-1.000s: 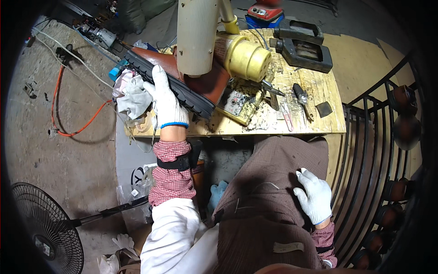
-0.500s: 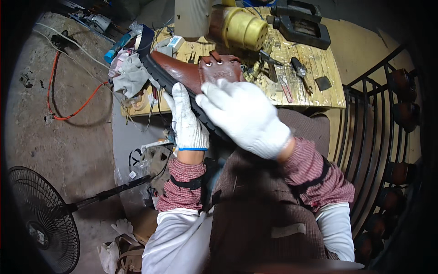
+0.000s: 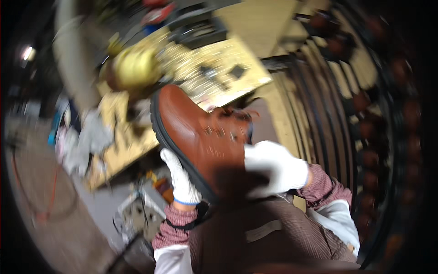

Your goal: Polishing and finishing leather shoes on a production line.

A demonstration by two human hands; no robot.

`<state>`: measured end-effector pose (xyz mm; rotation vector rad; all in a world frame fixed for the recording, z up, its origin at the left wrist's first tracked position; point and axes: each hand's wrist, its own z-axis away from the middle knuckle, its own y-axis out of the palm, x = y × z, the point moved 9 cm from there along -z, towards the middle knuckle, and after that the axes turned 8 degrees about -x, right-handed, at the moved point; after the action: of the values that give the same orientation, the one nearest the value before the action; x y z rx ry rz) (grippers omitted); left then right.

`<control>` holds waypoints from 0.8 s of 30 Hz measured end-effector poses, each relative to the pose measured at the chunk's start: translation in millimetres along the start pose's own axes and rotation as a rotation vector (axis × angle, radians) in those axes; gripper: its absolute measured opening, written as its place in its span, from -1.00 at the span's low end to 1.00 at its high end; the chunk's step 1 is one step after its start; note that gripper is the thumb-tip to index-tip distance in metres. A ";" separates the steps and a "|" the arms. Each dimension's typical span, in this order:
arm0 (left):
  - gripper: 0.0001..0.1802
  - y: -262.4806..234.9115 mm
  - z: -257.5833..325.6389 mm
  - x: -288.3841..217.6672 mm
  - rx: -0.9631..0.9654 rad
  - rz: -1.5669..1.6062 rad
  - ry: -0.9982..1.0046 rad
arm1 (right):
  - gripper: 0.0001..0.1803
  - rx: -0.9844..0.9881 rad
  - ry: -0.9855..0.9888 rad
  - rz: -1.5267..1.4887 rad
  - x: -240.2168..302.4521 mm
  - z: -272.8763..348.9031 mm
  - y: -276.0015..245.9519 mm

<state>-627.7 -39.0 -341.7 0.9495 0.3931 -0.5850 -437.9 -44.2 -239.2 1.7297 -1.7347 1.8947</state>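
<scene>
A reddish-brown leather lace-up boot (image 3: 191,132) with a thick black sole is held up over my lap, its toe pointing up and to the left. My left hand (image 3: 181,177), in a white knit glove with a blue-edged cuff, grips the boot along its sole. At the boot's ankle opening on the right is my right hand (image 3: 277,168), gloved the same way and closed on the upper. Its fingertips are partly hidden, and a dark blurred patch covers the heel area. Loose laces stick out over the eyelets.
A wooden workbench (image 3: 248,75) beyond the boot bears a yellow cylindrical object (image 3: 137,66) and black containers (image 3: 198,29). Grey cloths (image 3: 93,137) lie at its left end. Along the right, a metal rack (image 3: 315,105) holds several brown boots.
My view has swung right, bringing more of the rack in. The boot has turned to show its laced side, and my right hand has moved from its upper surface to the ankle opening.
</scene>
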 end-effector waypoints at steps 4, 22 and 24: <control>-0.19 47.6 -33.9 40.7 0.282 -0.614 -0.142 | -0.44 -0.296 0.065 0.151 26.0 36.1 -73.9; -0.09 -13.6 -61.1 9.5 -0.037 -0.662 -0.032 | -0.64 -0.443 1.051 1.466 -190.6 114.1 -315.3; -0.10 -20.9 -64.8 7.2 -0.052 -0.647 -0.031 | -0.67 -0.400 1.241 1.368 -215.0 119.3 -325.3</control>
<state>-639.1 4.3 -393.5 0.7528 0.6917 -1.1690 -66.4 120.6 -206.6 -1.0084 -2.2822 1.7455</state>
